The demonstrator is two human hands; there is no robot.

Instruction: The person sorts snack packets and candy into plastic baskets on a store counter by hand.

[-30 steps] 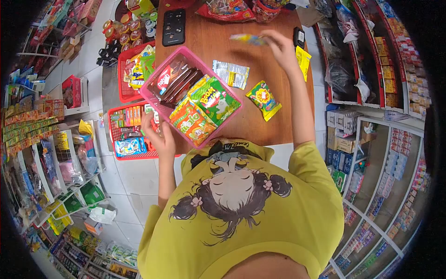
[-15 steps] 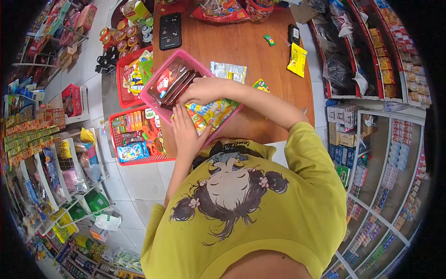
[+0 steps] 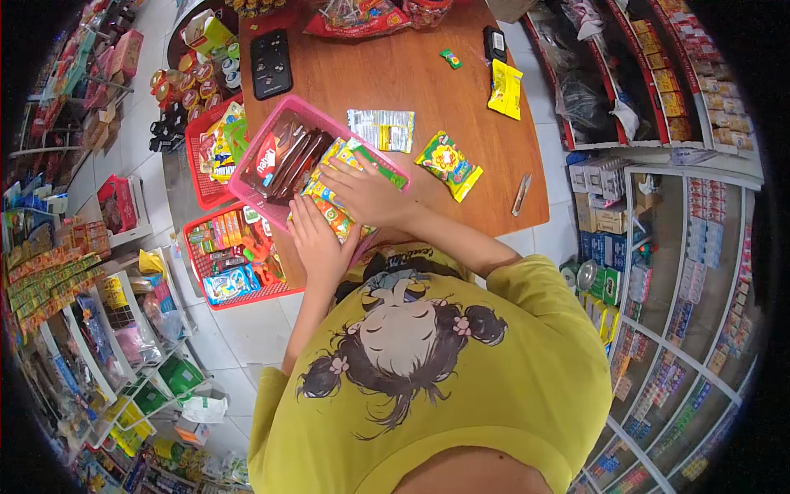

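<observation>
A person's left hand is spread over the near side of the pink basket. The right hand lies palm down atop a yellow snack packet in the basket, whose visible edge slants far right to near left; I can't tell whether either hand grips. Brown Nabati packets fill the basket's left. Right of the basket, a green-and-yellow packet lies on the wooden table; beyond the basket, a black phone; shop shelves stand either side.
</observation>
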